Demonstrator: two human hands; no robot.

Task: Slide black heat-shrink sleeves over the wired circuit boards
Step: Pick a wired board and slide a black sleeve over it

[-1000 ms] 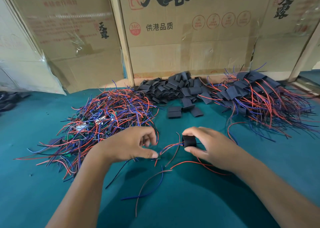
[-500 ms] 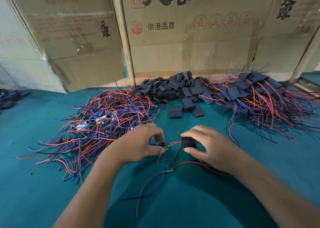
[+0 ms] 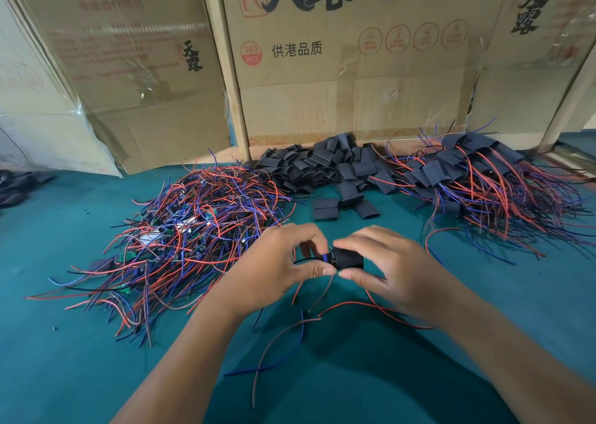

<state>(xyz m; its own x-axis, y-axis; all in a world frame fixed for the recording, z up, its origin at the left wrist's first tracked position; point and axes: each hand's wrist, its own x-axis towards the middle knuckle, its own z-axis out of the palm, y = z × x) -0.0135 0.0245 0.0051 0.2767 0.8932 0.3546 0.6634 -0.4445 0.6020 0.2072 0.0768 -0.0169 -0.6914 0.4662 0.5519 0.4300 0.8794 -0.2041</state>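
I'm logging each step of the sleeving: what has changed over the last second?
The left hand, pinching the wired board, moved right until it met the black sleeve held in the right hand; the gap between them has closed and the board's end sits at the sleeve's mouth. Both grips stayed. The loose wire pile, spare sleeves and finished pile are unchanged.

- unsleeved wire pile (image 3: 193, 230) sat left on the table (image 3: 387, 375)
- loose sleeves (image 3: 325, 165) middle-back
- finished pile (image 3: 483, 181) right
- cardboard boxes (image 3: 354, 68) stood behind
- both hands (image 3: 280, 272) met out front
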